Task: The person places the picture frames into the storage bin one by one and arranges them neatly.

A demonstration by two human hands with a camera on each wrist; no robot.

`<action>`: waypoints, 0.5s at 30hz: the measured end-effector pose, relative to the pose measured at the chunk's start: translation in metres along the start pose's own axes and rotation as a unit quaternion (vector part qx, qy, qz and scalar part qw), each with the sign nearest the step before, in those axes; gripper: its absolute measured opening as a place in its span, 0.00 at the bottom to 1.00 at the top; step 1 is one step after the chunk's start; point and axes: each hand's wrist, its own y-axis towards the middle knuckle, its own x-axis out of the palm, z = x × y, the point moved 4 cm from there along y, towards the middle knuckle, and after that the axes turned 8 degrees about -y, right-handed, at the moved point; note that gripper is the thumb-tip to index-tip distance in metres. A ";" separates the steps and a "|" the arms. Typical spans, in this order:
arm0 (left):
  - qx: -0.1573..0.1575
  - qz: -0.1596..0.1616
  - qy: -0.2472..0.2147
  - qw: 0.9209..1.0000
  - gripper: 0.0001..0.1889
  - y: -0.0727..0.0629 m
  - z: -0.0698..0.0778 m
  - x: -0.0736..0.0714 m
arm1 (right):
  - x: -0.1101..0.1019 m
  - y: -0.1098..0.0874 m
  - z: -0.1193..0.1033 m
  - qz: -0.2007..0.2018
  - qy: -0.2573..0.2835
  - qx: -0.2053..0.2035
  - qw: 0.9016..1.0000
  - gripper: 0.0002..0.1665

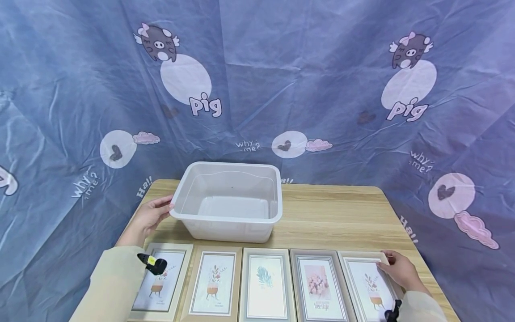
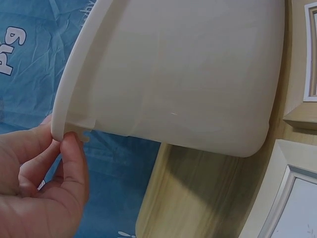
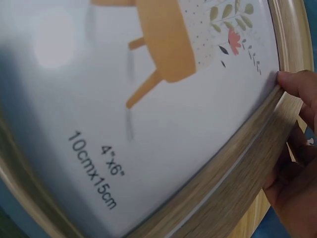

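Observation:
An off-white plastic bin (image 1: 231, 231) stands on the wooden table, nothing inside it. At its left front corner my left hand (image 1: 149, 217) pinches the rim, thumb and fingers on either side of the lip (image 2: 62, 106). My right hand (image 1: 400, 269) grips the upper right edge of the rightmost picture frame (image 1: 370, 288). In the right wrist view, the thumb lies on the front of that picture frame (image 3: 163, 114) and the other fingers go behind its edge. Its print shows a plant in an orange pot with legs.
Left of the held frame, several more picture frames lie in a row: one with pink flowers (image 1: 318, 286), one with a blue leaf (image 1: 264, 284), and two with potted plants (image 1: 212, 284) (image 1: 161, 284). A blue patterned cloth (image 1: 257, 89) hangs behind the table (image 1: 330, 210).

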 end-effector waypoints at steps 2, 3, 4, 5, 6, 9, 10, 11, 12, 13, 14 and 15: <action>0.000 -0.002 0.001 1.000 0.30 0.000 0.000 0.001 | -0.001 -0.001 0.000 -0.001 -0.001 0.006 1.000 0.37; -0.001 -0.002 0.001 1.000 0.30 0.000 0.000 0.001 | -0.001 -0.001 0.000 -0.001 -0.001 0.007 1.000 0.37; -0.001 -0.002 0.002 1.000 0.30 -0.001 0.000 0.001 | -0.002 -0.002 0.000 -0.002 -0.001 0.009 1.000 0.37; -0.002 -0.002 0.002 1.000 0.30 -0.001 0.000 0.001 | -0.002 -0.002 0.000 -0.004 0.000 0.012 1.000 0.38; -0.002 -0.003 0.004 1.000 0.30 -0.001 0.000 0.001 | -0.002 -0.001 0.001 -0.006 0.002 0.014 1.000 0.38; -0.002 -0.001 0.001 1.000 0.30 -0.001 0.001 0.001 | -0.005 -0.001 0.000 -0.010 0.009 0.015 1.000 0.40; -0.002 -0.001 0.000 1.000 0.30 -0.001 0.001 0.001 | -0.007 0.000 0.000 -0.011 0.012 0.015 1.000 0.41; -0.001 -0.002 0.000 1.000 0.29 -0.001 0.001 0.001 | -0.009 0.000 0.000 -0.011 0.013 0.014 1.000 0.42; -0.001 -0.002 -0.002 1.000 0.29 -0.001 0.001 0.000 | -0.011 0.000 0.000 -0.009 0.015 0.012 1.000 0.43; -0.001 -0.002 -0.002 1.000 0.29 -0.001 0.001 0.000 | -0.013 0.000 -0.001 -0.005 0.014 0.009 1.000 0.43; -0.001 -0.002 -0.002 1.000 0.29 -0.001 0.001 -0.001 | -0.015 0.000 -0.001 -0.003 0.014 0.005 1.000 0.45; -0.001 -0.002 -0.001 1.000 0.29 -0.001 0.001 -0.001 | -0.017 0.000 0.000 -0.006 0.019 0.000 1.000 0.46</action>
